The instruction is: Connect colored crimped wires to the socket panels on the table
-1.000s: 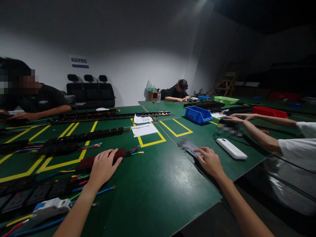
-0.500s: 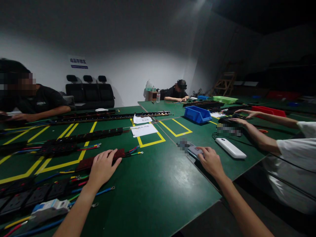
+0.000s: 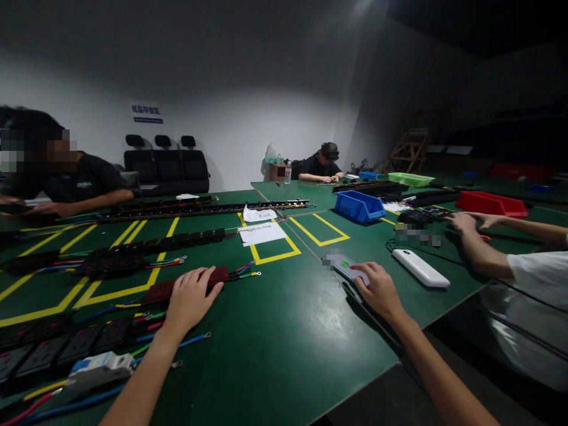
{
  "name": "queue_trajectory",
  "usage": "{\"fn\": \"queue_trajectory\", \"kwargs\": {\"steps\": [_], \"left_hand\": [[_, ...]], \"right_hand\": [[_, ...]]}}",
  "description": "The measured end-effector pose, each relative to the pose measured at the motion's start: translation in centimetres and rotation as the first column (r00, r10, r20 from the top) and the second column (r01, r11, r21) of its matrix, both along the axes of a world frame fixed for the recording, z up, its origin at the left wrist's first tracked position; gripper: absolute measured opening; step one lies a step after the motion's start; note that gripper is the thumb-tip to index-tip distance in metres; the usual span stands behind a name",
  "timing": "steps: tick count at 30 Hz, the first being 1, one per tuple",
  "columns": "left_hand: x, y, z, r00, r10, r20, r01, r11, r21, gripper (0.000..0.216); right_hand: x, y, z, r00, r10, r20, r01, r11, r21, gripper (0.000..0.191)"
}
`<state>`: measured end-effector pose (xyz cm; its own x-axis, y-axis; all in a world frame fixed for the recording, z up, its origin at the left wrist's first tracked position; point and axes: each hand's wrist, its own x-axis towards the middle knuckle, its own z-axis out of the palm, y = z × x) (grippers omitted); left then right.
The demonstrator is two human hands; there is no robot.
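Note:
My left hand (image 3: 193, 296) lies across a dark red strip (image 3: 162, 291) on the table, fingers laid over it and the thumb apart. Short coloured wires (image 3: 248, 271) with ring terminals come out of the strip's right end. My right hand (image 3: 377, 289) is at a phone (image 3: 348, 266) lying flat by the table seam. A fingertip touches the phone's lit screen, which shows a green spot; the hand does not grip the phone. Below my left hand are black socket modules (image 3: 82, 343) with thick coloured leads and a white-and-blue breaker-like block (image 3: 102, 370).
Yellow tape (image 3: 275, 258) marks areas on the green table (image 3: 284, 343). Paper sheets (image 3: 264, 235), a blue bin (image 3: 360, 207), a red bin (image 3: 491, 205) and a white power bank (image 3: 420, 268) lie beyond. A co-worker's hands (image 3: 473, 228) work at the right; others sit at the left and far side.
The phone screen has switched from a grey display with a reddish patch to a lighter one with a green spot. The co-worker's hands at the right have drawn closer together.

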<state>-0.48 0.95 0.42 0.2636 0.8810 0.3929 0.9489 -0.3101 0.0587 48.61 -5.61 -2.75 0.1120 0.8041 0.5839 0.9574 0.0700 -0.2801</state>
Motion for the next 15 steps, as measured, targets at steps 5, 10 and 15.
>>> {"fn": "queue_trajectory", "kwargs": {"steps": [5, 10, 15], "left_hand": [[0.0, -0.1, -0.2, 1.0, -0.019, -0.001, 0.019, 1.0, 0.004, 0.056], [0.2, -0.5, 0.0, 0.997, -0.071, -0.004, 0.071, 0.996, 0.045, 0.05], [0.2, -0.5, -0.1, 0.996, -0.083, -0.013, 0.083, 0.995, 0.047, 0.047]], "right_hand": [[-8.2, 2.3, 3.5, 0.966, 0.257, -0.024, -0.258, 0.956, -0.139, 0.03], [-18.3, 7.2, 5.4, 0.896, 0.442, -0.053, -0.442, 0.871, -0.214, 0.033], [-23.3, 11.7, 3.3, 0.911, 0.362, -0.2, -0.405, 0.878, -0.256, 0.024]]}}
